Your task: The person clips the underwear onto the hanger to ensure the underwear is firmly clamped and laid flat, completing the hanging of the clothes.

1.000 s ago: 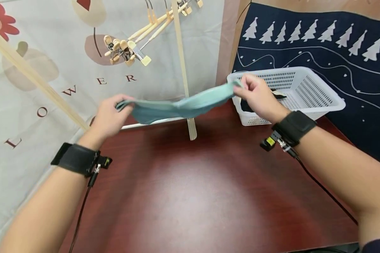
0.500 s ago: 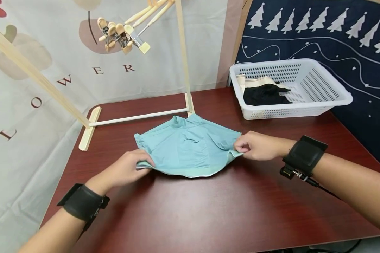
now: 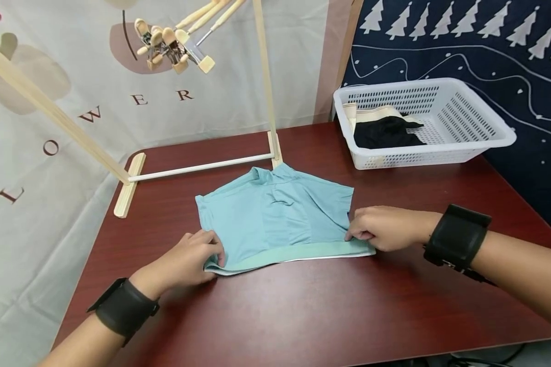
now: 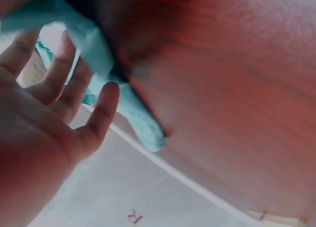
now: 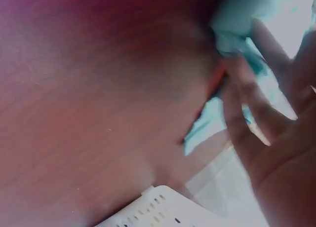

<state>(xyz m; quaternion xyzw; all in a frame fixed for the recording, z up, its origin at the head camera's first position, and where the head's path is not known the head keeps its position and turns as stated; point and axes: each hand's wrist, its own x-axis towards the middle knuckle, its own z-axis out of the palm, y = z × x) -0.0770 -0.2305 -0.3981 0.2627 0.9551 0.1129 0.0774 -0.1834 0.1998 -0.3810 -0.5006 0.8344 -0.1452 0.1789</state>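
A pair of light blue boxer briefs [image 3: 243,219] lies spread on the table, its waistband along the near edge and its legs pointing toward the back. My left hand [image 3: 185,257] grips the left end of the waistband, fingers on top and thumb low at the edge. In the left wrist view the other fingers [image 4: 102,108] are spread beside the fabric. At the opposite end, my right hand [image 3: 383,228] has its fingers curled onto the cloth just above the waistband, pinching it. The waistband's right corner sticks out beneath that hand. The right wrist view is blurred.
A white perforated basket [image 3: 441,153] at the back right holds black cloth [image 3: 385,133] and cream cloth. A wooden rack with a white crossbar [image 3: 202,167] stands behind the briefs. Wooden clip hangers [image 3: 174,46] hang from above, back left. The dark red table [image 3: 303,316] extends toward me.
The briefs have come down from mid-air, stretched between both hands, onto the table. Since half a second ago the waistband has been pulled straighter, the right hand shifting outward.
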